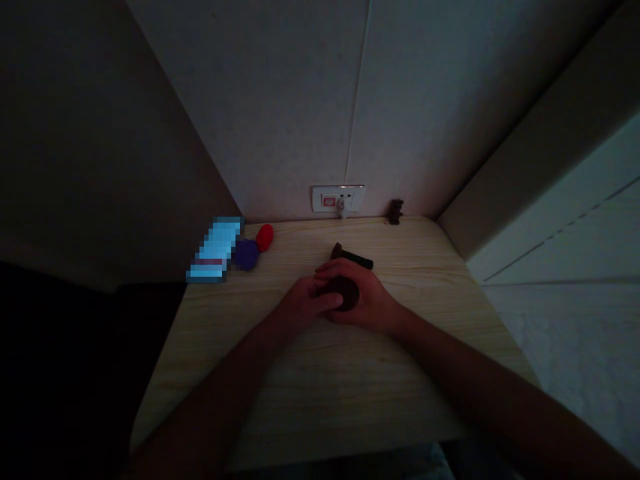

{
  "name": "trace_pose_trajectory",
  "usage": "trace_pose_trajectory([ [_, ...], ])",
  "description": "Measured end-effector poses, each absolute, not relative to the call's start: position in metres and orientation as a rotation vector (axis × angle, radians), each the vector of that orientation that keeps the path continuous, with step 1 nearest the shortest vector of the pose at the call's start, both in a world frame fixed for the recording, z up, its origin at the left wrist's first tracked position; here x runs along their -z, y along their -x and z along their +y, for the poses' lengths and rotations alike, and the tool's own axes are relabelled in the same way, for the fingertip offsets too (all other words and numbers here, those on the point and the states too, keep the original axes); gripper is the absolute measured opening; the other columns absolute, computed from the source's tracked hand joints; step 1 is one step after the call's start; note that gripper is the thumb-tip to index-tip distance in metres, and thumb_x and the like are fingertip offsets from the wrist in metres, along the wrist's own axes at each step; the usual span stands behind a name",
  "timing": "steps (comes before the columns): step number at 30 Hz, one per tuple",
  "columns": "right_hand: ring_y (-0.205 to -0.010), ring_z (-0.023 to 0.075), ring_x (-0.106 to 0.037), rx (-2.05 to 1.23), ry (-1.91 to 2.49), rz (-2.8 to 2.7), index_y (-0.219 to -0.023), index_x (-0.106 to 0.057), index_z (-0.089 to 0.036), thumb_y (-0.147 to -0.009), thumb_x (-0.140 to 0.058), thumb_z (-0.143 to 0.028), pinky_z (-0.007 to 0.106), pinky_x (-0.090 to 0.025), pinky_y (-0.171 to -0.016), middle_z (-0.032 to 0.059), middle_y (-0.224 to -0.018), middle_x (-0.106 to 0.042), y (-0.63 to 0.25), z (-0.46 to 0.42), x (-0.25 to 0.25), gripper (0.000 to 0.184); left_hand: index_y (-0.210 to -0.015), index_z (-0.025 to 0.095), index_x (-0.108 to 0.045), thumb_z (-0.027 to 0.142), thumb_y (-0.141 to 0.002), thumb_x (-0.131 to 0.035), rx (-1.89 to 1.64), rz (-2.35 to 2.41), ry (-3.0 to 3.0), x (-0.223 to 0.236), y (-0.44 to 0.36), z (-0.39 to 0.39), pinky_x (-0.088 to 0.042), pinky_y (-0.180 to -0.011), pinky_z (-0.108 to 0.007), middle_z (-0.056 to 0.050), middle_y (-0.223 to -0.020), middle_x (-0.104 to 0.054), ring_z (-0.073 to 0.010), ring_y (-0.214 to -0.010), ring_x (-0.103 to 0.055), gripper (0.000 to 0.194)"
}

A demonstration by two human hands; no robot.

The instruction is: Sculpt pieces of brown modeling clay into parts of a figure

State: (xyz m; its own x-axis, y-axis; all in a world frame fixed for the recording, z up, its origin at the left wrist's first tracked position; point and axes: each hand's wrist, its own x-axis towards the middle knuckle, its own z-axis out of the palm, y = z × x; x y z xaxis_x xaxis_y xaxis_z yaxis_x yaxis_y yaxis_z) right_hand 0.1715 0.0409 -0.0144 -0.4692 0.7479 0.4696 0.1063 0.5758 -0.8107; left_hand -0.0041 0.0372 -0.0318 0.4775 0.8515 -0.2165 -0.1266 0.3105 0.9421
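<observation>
Both hands meet around a dark brown, round, flat-topped lump [345, 291] that looks like modelling clay, just above the middle of the wooden tabletop. My right hand [373, 297] curls round its far and right sides. From the left, my left hand [305, 300] grips it, the thumb laid across its top. Fingers hide the lump's lower part. Just behind my right hand lies a dark stick-like piece [357, 258] with a brown end [337, 251]; its kind is unclear in the dim light.
A purple lump [247, 255] and a red lump [265, 237] lie at the table's back left, beside a bright, pixelated flat object [216, 250]. A small dark brown figure [395, 211] stands at the back right. Behind the table [350, 393], the wall carries a socket plate [338, 199].
</observation>
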Motion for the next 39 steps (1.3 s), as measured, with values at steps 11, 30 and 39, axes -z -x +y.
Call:
trace_pose_trajectory([
  [11, -0.103, 0.0243, -0.068, -0.874, 0.768, -1.954, -0.118, -0.062, -0.02, -0.07, -0.081, -0.021, 0.039, -0.055, -0.091, 0.0091, -0.113, -0.068, -0.175, 0.043, 0.017, 0.052, -0.09, 0.014, -0.076, 0.03, -0.067, -0.087, -0.825, 0.877, -1.012, 0.026, 0.0, 0.036, -0.046, -0.072, -0.027, -0.004, -0.084, -0.074, -0.0161, -0.075, -0.065, 0.03],
  [30, -0.099, 0.0242, -0.068, -0.882, 0.832, -1.895, -0.114, -0.063, -0.022, -0.07, -0.085, -0.029, 0.039, -0.054, -0.09, 0.0065, -0.107, -0.069, -0.177, 0.042, 0.014, 0.05, -0.084, 0.012, -0.078, 0.026, -0.064, -0.086, -0.907, 0.874, -0.806, 0.018, -0.004, 0.033, -0.048, -0.071, -0.027, -0.004, -0.081, -0.073, -0.015, -0.073, -0.065, 0.026],
  [39, -0.114, 0.0271, -0.064, -0.985, 0.714, -1.928, -0.118, -0.059, -0.024, -0.066, -0.089, -0.03, 0.044, -0.052, -0.099, 0.0098, -0.124, -0.063, -0.174, 0.04, 0.015, 0.061, -0.084, 0.012, -0.077, 0.023, -0.062, -0.085, -0.814, 0.846, -0.9, 0.023, 0.002, 0.034, -0.047, -0.067, -0.025, -0.004, -0.08, -0.073, -0.0153, -0.072, -0.064, 0.026],
])
